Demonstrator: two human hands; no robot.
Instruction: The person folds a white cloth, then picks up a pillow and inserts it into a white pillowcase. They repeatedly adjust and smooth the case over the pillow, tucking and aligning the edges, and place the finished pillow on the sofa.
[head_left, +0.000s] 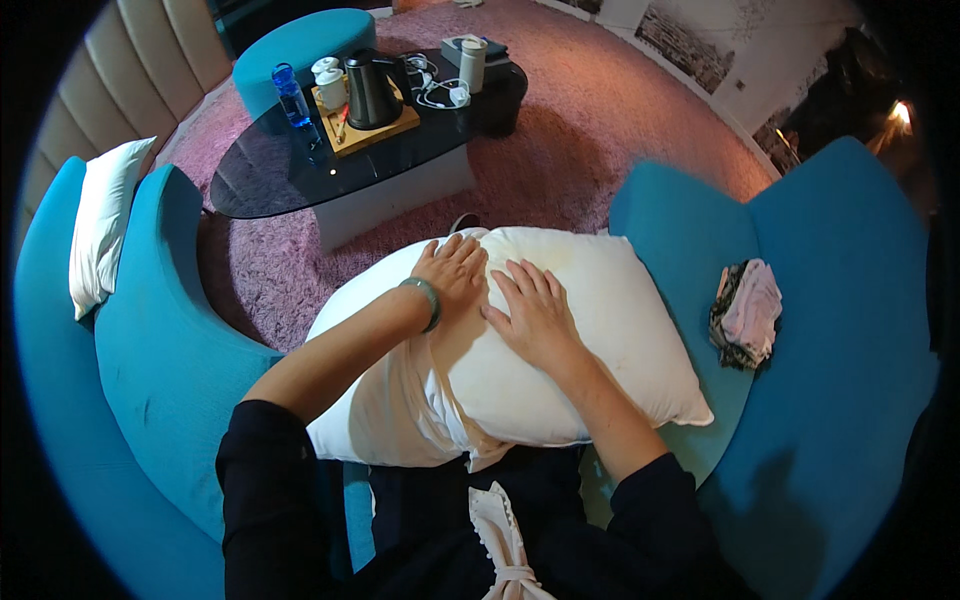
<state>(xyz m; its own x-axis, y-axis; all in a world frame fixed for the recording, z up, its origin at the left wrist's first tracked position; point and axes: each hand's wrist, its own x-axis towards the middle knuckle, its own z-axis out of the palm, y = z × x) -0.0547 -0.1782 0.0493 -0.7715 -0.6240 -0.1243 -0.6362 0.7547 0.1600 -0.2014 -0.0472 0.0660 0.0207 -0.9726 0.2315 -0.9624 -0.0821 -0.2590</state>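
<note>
A large white pillow lies across my lap. Its left part is inside a white pillowcase, whose edge is bunched in folds near the pillow's middle. My left hand, with a green bangle on the wrist, rests palm down on the pillowcase near that bunched edge, fingers stretched out. Beside it, on the bare pillow, lies my right hand, palm down with its fingers apart. Neither hand grasps anything. A faint yellowish patch shows on the pillow above my right hand.
Folded clothes lie on the blue sofa at right. A white pillow leans on the left seat. Ahead, a dark glass table bears an electric kettle, a blue bottle, white cups and cables. Beyond stands a round blue stool.
</note>
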